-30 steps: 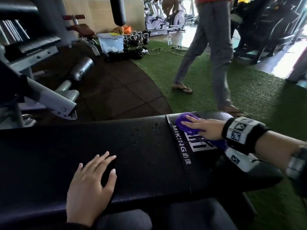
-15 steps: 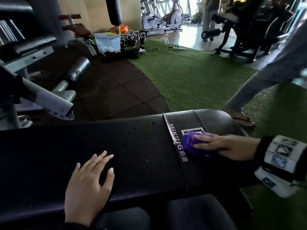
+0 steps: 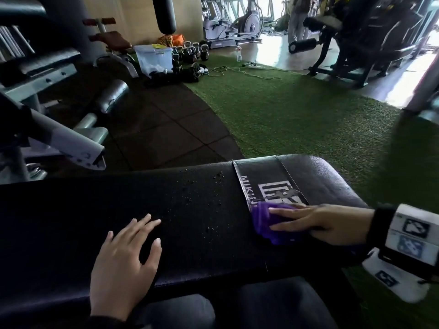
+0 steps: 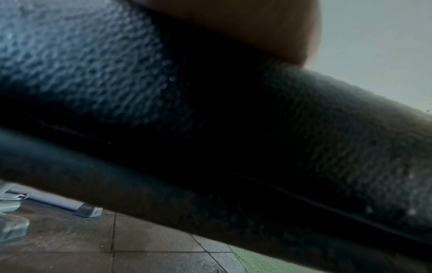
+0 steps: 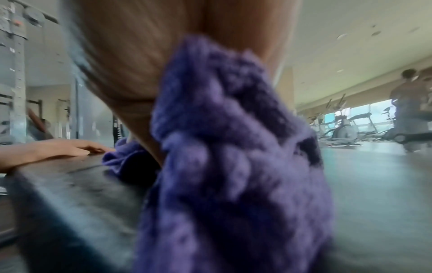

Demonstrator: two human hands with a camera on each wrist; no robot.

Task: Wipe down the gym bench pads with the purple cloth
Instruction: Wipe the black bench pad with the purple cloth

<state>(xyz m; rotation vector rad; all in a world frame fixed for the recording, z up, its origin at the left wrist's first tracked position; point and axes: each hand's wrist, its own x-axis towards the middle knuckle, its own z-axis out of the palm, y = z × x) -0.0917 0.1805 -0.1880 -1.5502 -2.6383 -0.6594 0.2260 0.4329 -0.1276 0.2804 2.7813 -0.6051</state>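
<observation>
One black padded vinyl gym bench (image 3: 190, 222), spanning 9 to 3 o'clock. One crumpled purple terry cloth (image 3: 268, 222), at 4 o'clock. Two bare hands: left hand (image 3: 123, 264) at 7 o'clock, right hand (image 3: 325, 224) at 4 o'clock. One translucent lidded plastic bin (image 3: 155, 59), at 11 o'clock. One hanging black punching bag (image 3: 164, 13), at 12 o'clock.

The left hand (image 3: 123, 264) lies flat at the frame's lower left, fingers (image 3: 142, 222) spread. The right hand (image 3: 320, 223) reaches in from the right, fingers apparently straight, palm down, wrist banded.
</observation>
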